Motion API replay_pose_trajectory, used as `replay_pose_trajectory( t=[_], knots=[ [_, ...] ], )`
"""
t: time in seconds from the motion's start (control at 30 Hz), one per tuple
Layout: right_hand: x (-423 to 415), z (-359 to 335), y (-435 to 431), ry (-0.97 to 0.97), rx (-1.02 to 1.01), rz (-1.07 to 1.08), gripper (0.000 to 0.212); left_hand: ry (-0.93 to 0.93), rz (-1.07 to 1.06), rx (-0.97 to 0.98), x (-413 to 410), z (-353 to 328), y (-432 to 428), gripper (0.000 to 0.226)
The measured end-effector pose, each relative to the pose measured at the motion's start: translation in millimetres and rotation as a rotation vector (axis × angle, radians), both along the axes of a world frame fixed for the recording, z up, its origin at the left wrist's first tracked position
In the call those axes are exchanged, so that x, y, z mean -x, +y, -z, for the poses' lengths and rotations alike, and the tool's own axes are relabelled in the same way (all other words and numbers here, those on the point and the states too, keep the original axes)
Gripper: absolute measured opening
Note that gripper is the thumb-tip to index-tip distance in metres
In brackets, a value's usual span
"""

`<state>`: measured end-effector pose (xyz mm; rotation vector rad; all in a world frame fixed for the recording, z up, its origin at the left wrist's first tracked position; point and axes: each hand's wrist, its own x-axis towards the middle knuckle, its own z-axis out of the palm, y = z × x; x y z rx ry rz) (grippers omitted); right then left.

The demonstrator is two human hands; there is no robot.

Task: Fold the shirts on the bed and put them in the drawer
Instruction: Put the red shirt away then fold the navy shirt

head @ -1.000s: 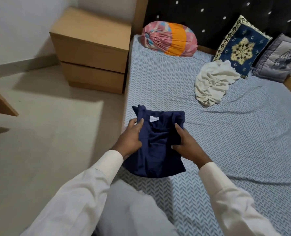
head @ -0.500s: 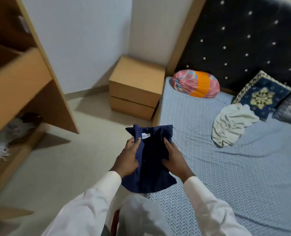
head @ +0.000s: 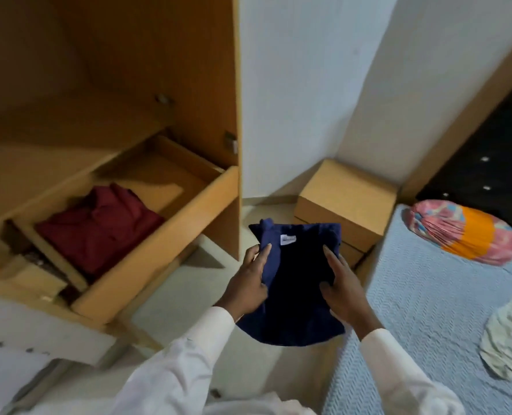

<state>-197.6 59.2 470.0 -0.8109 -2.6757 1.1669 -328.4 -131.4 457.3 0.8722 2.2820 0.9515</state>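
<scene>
Now you hold the folded navy shirt (head: 293, 283) flat in the air above the floor, probably so its folds stay shut until it reaches the open drawer (head: 159, 241) at ten o'clock from it. A folded maroon shirt (head: 99, 229) lies in that drawer, with bare board beside it toward two o'clock.

Your left grip (head: 250, 283) pinches the shirt's nine o'clock edge, thumb on top. Your right grip (head: 341, 286) lies along the three o'clock edge, fingers nearly straight, pressing inward. Both forearms reach forward. A crumpled cream shirt (head: 509, 339) waits on the bed (head: 428, 295) at four o'clock.
</scene>
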Motion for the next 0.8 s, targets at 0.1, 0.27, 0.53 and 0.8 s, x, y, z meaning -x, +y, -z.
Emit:
replay_pose_trajectory(
  t=[0.1, 0.27, 0.53, 0.8],
  knots=[
    [55, -10, -14, 0.018, -0.013, -0.111, 0.082, 0.007, -0.114, -0.054, 35, -5, -32, 0.093],
    [147, -20, -37, 0.065, -0.067, -0.288, 0.082, 0.082, -0.245, -0.118, 98, -17, -77, 0.093],
    [303, -40, -82, 0.154, -0.145, -0.530, 0.080, 0.255, -0.501, -0.186, 203, -36, -138, 0.093],
    [441, -49, -101, 0.165, -0.198, -0.723, 0.082, 0.330, -0.712, -0.169, 299, -27, -153, 0.089]
  ],
)
